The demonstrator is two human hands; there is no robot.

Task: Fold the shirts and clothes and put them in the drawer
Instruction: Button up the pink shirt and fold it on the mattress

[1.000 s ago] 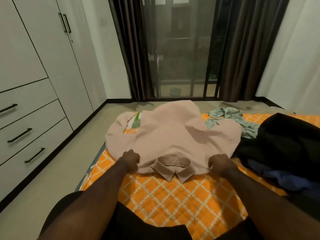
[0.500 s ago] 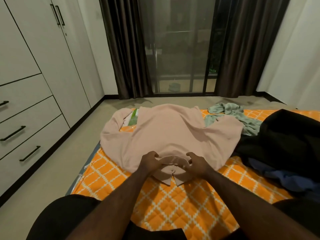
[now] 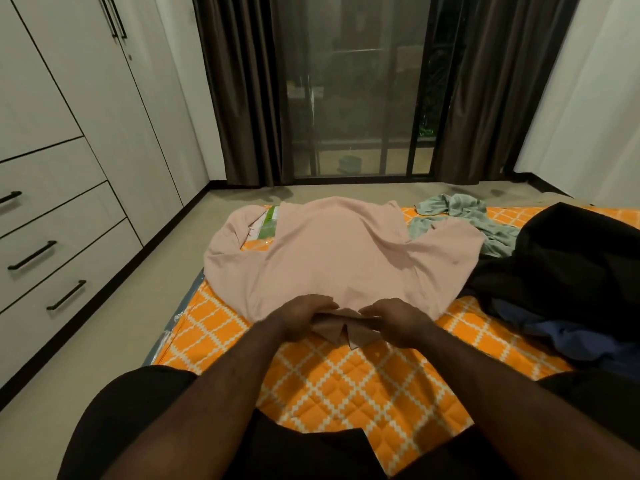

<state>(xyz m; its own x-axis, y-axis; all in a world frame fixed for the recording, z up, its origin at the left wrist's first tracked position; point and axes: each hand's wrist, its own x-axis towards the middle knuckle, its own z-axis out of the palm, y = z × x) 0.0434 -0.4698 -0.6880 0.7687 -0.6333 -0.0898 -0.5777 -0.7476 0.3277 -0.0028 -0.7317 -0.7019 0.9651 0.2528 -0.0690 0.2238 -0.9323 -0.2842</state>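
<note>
The step in hand looks like the squaring-up of the pink shirt [image 3: 339, 258] before its first fold: it lies spread face down on the orange quilt [image 3: 346, 379], collar at the edge nearest the person, sleeves out to either side. Both hands sit at that collar [image 3: 341, 329], the left hand [image 3: 301, 315] just left of it and the right hand [image 3: 393, 318] just right, arms reaching forward almost parallel. The fingers lie fairly flat and close together, pressing the collar down; whether the thumbs pinch cloth beneath cannot be told. Next, probably, a sleeve comes inward over the shirt. The drawers [image 3: 52, 258], well left of the shirt, are closed.
</note>
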